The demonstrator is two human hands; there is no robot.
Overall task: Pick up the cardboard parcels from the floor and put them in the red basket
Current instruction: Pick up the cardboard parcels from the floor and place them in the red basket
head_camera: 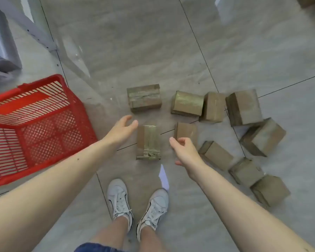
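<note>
I am reaching both bare arms down over a taped cardboard parcel [148,142] that is lying flat on the floor straight ahead of my feet, its long axis running away from me, a strip of shiny tape running along that same length. My left hand [121,129] is hovering just left of its far end, fingers relaxed and spread, holding nothing. My right hand [185,151] is hanging just right of it, fingers loosely curled, gripping nothing, in front of a smaller parcel [186,132]. Beyond these, a taped parcel [144,97] is lying crosswise with its long axis left to right, and another taped one [187,103] is sitting beside it, touching a plain box [214,107]. More plain parcels are curving round to my right. I am reading no writing or labels on any of them. The red basket [44,128] is standing on my left, apart from the parcels. I am standing in white sneakers [119,198] on grey floor tiles [135,42] with dark joints; a pale metal frame leg [35,31] is showing at upper left
</note>
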